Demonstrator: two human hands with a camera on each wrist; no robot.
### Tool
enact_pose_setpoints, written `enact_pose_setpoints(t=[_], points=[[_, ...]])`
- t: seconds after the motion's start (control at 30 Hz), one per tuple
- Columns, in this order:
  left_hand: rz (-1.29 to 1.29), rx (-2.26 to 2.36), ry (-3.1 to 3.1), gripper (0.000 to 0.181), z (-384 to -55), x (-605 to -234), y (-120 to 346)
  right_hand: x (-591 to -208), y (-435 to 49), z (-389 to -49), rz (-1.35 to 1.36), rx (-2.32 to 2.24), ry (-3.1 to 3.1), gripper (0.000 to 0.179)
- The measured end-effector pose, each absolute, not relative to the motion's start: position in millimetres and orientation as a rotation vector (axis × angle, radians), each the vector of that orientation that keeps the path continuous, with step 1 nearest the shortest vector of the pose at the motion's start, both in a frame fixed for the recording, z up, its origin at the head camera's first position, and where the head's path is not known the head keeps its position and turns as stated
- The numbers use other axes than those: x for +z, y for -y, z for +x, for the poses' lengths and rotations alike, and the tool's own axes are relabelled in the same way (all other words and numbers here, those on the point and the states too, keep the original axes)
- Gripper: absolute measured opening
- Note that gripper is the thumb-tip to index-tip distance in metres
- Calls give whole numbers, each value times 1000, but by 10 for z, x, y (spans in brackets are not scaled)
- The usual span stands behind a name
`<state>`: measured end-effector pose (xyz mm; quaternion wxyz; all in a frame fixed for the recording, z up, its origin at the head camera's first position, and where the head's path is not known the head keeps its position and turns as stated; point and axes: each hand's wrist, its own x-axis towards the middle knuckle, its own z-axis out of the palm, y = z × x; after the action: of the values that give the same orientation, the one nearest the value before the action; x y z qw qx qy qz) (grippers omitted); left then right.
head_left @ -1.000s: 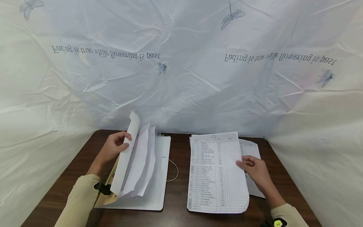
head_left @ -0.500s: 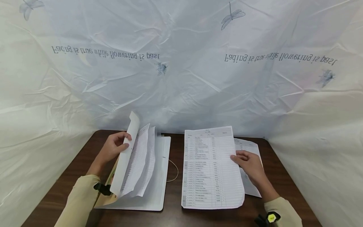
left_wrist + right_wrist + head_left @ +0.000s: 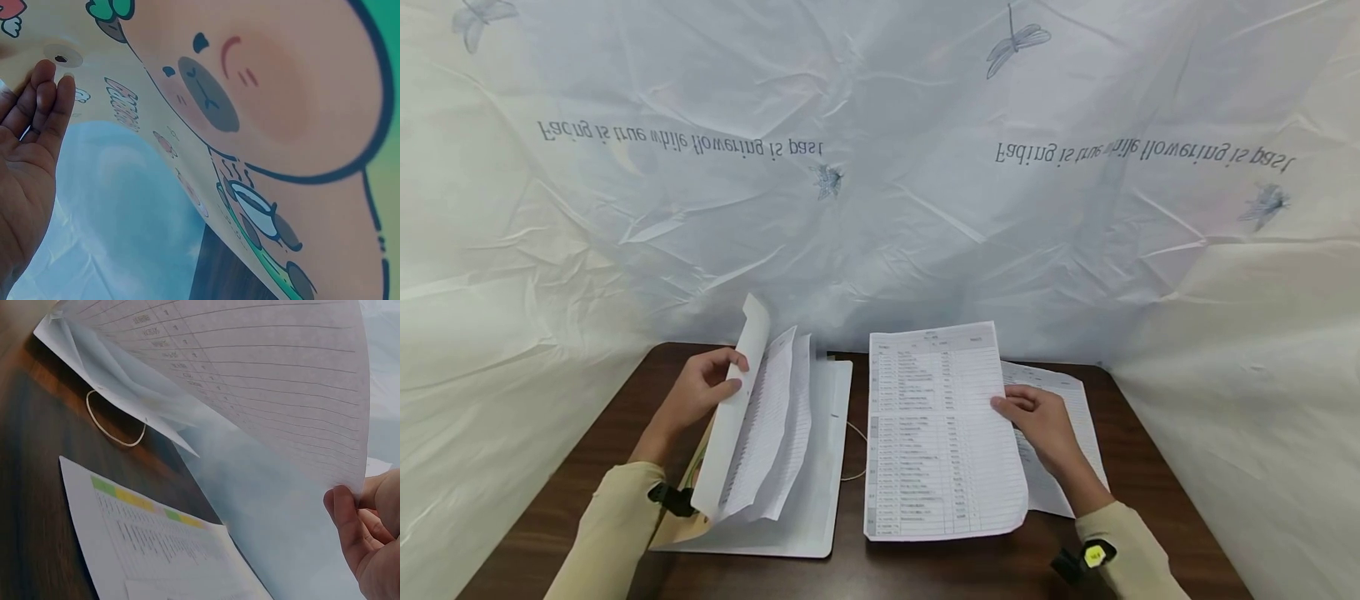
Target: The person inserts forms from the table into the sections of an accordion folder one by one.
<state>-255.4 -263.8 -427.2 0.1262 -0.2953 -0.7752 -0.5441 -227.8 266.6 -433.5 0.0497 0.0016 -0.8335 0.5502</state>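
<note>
At the left of the head view lies a folder, its cover [image 3: 730, 442] raised, white inside, with a cartoon bear [image 3: 294, 75] on the outside. My left hand [image 3: 700, 385] holds the cover's edge near the top between thumb and fingers. Several printed sheets [image 3: 767, 417] stand half fanned inside the folder. My right hand [image 3: 1047, 421] pinches the right edge of a printed table sheet [image 3: 936, 450], thumb in front. The sheet hangs over the table beside the folder. In the right wrist view, its lined side arches above the folder.
More printed papers [image 3: 1075, 417] lie on the brown table [image 3: 1157, 500] behind my right hand; one has a green and yellow header row [image 3: 140, 503]. An elastic band [image 3: 115, 439] loops from the folder's right edge. White sheeting [image 3: 880, 250] walls the back and sides.
My right hand has carried the printed sheet leftward and slightly up, nearer the folder, uncovering more of the papers behind. My left hand and the raised cover have stayed in place.
</note>
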Motion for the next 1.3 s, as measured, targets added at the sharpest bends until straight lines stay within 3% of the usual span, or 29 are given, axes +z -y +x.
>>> enact_pose_setpoints(t=[1.3], points=[[-865, -1602, 2231, 18, -2548, -4283, 2624, -4360, -1923, -2620, 86, 1829, 2546, 36]])
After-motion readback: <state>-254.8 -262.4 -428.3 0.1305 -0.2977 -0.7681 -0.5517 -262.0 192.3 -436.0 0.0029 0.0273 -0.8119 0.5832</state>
